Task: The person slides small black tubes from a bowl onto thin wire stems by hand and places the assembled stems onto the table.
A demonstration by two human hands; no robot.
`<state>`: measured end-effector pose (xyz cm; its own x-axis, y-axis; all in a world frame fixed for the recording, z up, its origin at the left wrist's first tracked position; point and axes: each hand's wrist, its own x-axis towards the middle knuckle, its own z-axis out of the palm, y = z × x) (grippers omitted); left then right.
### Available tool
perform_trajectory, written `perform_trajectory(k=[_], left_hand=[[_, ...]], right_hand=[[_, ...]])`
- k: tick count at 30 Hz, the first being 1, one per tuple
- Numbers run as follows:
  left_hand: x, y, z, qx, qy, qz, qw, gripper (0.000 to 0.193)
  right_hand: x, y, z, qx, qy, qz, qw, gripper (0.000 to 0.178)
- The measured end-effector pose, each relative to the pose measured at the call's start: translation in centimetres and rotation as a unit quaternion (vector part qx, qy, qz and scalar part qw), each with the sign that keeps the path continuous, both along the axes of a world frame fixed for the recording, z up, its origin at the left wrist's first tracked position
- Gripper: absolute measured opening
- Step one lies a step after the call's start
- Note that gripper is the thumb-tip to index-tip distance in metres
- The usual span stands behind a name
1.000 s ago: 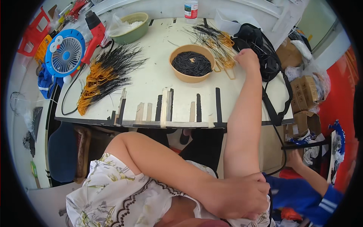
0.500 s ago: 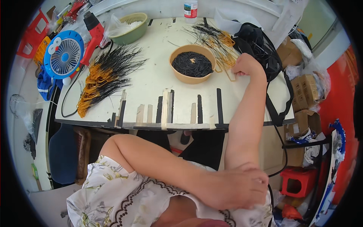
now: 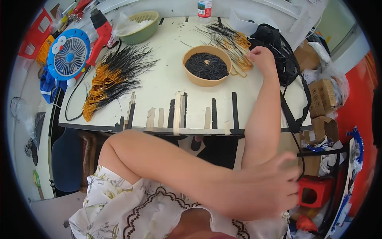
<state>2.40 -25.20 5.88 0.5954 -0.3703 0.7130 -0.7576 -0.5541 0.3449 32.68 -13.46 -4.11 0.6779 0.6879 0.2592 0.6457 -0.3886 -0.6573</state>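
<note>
My left arm crosses in front of my body, and my left hand (image 3: 264, 187), slightly blurred, is by my right arm with its fingers apart, holding nothing visible. My right arm reaches over the table. Its hand (image 3: 263, 57) has closed, curled fingers at the orange looped ends of a loose bundle of black-and-orange wires (image 3: 227, 38); what lies between the fingertips is hidden. Beside that bundle stands a tan bowl (image 3: 203, 82) full of short black pieces, with a small tan scrap on top.
A larger pile of black-and-orange wires (image 3: 113, 77) lies at the left. Behind it are a blue fan (image 3: 69, 55), a red heat gun (image 3: 101, 36) and a green basket (image 3: 143, 34). A black mesh bag (image 3: 278, 51) lies at the right. Tape strips line the near edge.
My left hand has lifted from my right arm and moved right, its fingers spreading. My right hand has shifted slightly up, away from the nearest orange loop. The whole view has shifted a little.
</note>
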Motion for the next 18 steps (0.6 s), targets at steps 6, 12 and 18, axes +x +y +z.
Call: perform_trajectory(k=[6, 12, 18], left_hand=[[-0.5, -0.9, 4.7, -0.136, 0.118, 0.010, 0.984, 0.021], [-4.4, 5.5, 7.5, -0.141, 0.126, -0.043, 0.981, 0.019], [-6.1, 6.8, 7.1, 0.089, 0.014, 0.018, 0.996, 0.026]], right_hand=[[-1.0, 2.0, -0.7, -0.139, -0.075, -0.046, 0.986, 0.030], [-2.5, 1.5, 1.4, -0.234, -0.080, -0.066, 0.967, 0.022], [-2.7, 1.1, 1.8, -0.131, -0.062, -0.059, 0.988, 0.023]])
